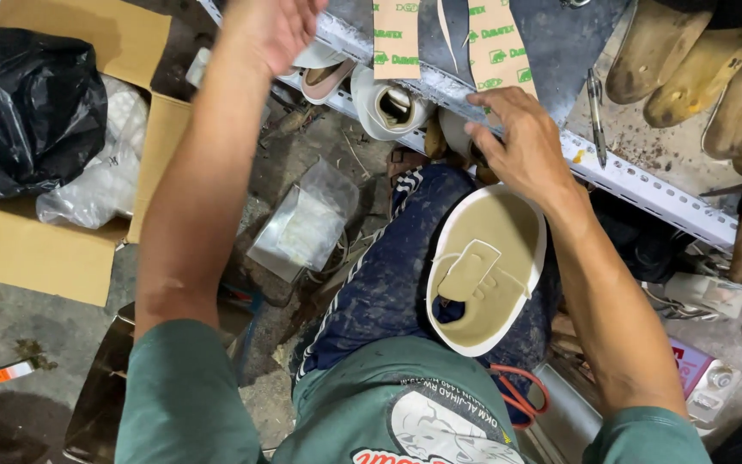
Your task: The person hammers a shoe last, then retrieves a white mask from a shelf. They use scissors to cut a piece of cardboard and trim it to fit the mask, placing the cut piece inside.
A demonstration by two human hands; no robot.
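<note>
Head view, looking down: a white shoe (484,268) with a tan lining rests upside-open on the person's lap, over dusty navy trousers (388,283) with striped sides. The right hand (519,142) lies on the edge of a perforated metal shelf (646,185) just above the shoe, fingers bent and loosely together, holding nothing that can be seen. The left hand (272,26) is raised near the shelf's far end, partly out of frame; its grip cannot be told. Tan card strips (495,43) and dark sheets lie on the shelf, with worn wooden lasts (706,69) and a pen (595,112). A cardboard box (36,249) holds a glossy black bag (27,107).
</note>
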